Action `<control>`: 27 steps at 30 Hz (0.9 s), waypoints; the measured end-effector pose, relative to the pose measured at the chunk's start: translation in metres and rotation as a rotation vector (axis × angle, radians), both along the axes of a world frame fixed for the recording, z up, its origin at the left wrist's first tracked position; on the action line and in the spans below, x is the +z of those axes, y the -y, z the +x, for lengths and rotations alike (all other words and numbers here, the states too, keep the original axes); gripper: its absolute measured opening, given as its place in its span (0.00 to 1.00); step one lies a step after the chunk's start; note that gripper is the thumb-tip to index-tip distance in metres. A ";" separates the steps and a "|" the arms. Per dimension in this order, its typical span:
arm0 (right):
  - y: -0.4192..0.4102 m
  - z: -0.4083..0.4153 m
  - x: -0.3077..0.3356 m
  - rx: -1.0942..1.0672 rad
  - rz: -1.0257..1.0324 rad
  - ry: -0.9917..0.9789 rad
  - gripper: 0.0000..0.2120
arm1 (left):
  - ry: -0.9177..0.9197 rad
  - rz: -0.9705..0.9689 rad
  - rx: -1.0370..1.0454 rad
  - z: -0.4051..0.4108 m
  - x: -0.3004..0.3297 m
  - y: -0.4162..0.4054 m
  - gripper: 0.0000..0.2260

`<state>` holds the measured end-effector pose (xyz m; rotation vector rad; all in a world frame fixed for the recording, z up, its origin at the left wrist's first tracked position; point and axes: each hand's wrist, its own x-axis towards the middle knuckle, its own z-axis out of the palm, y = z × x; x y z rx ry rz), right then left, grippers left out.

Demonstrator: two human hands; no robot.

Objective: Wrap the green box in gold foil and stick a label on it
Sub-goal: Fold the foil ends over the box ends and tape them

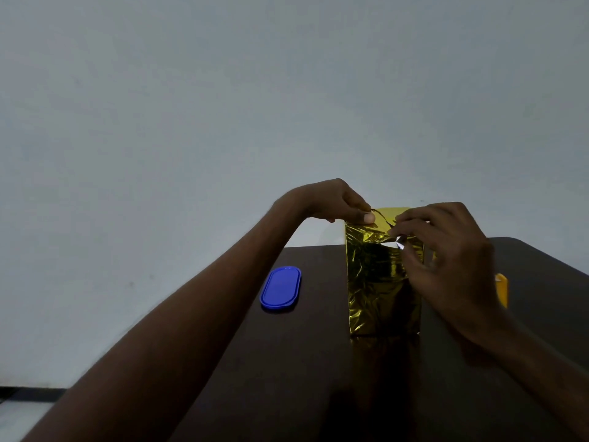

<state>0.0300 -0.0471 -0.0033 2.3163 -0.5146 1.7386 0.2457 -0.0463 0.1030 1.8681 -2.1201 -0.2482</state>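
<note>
Blue oval lid lies flat on the dark table, left of the action, not touched. Left hand pinches the top left corner of the gold foil, thumb on the near face. The box stands upright mid-table, fully covered by foil on the sides that show, so no green visible. Right hand pinches a loose foil flap at the top right edge, silver underside showing. Yellow object sits behind the right hand, mostly hidden. Foil looks thin, crinkly, slippery, likely tears easily; box probably light and could tip. Best held at folded edges and corners, pressing creases against the stiff box. No label seen yet.
</note>
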 end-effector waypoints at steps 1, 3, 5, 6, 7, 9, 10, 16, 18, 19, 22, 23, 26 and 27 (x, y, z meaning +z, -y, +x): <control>-0.001 0.000 0.000 -0.001 0.003 0.000 0.08 | -0.004 -0.001 0.001 0.001 0.000 0.000 0.19; -0.003 -0.001 0.001 -0.003 -0.005 -0.002 0.07 | -0.019 0.002 0.005 0.002 0.000 -0.001 0.19; -0.007 -0.001 0.003 0.004 -0.015 -0.006 0.07 | -0.029 -0.002 0.010 0.003 -0.001 -0.001 0.19; -0.010 -0.001 0.003 0.017 -0.009 -0.003 0.08 | -0.032 -0.006 0.011 0.003 -0.001 -0.001 0.19; -0.012 -0.002 0.004 0.039 0.009 0.004 0.11 | -0.031 -0.009 0.011 0.003 -0.001 -0.001 0.19; -0.016 -0.005 0.007 0.105 0.051 0.018 0.17 | -0.024 -0.009 0.010 0.002 0.000 -0.001 0.20; -0.017 -0.007 0.009 0.135 0.068 0.024 0.19 | -0.019 -0.006 0.008 0.001 0.000 -0.001 0.20; 0.000 0.000 0.035 0.085 0.160 0.059 0.15 | -0.011 0.004 0.016 0.000 0.001 0.000 0.21; 0.018 0.007 0.044 0.041 0.291 -0.034 0.17 | -0.003 0.004 0.013 -0.001 0.002 -0.001 0.20; 0.029 0.009 0.047 0.021 0.356 -0.116 0.17 | 0.000 0.003 0.011 -0.001 0.001 -0.001 0.20; 0.052 0.011 0.044 0.047 0.529 -0.362 0.20 | 0.009 0.001 0.005 0.000 0.000 -0.001 0.20; 0.055 0.011 0.040 0.064 0.564 -0.397 0.23 | 0.010 -0.003 0.001 0.001 0.000 -0.001 0.20; 0.058 0.011 0.025 0.040 0.527 -0.425 0.33 | 0.006 -0.025 -0.011 0.001 -0.003 0.000 0.20; 0.058 0.011 0.020 0.019 0.504 -0.433 0.37 | 0.008 -0.032 -0.016 0.001 -0.004 0.000 0.20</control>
